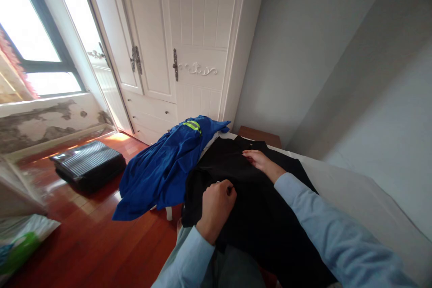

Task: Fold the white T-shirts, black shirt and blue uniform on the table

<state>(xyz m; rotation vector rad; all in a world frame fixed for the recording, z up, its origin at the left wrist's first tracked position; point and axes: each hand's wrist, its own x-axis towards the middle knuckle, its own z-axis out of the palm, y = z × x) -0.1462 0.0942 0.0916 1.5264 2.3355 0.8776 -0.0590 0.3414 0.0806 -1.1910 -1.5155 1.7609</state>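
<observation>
A black garment (249, 202), with what looks like a collar at its far end, lies spread over a white-covered surface (340, 180) and hangs down toward my lap. My left hand (218, 207) is closed in a fist on its near left part; the fingertips are turned away, so what they grip is hidden. Farther up, my right hand (259, 161) rests on the cloth near the collar, fingers stretched out. Left of the black garment lies a blue garment (165, 166) with a yellow-green reflective band (193, 127), its lower part hanging over the edge. Neither hand touches it.
A white wardrobe (202, 22) stands behind, beside a grey wall (303, 45). On the red wooden floor (111, 243) lies a black ribbed suitcase (89, 162). A plastic bag with something green (23, 247) is at lower left. A brown wooden piece (259, 135) shows by the wall.
</observation>
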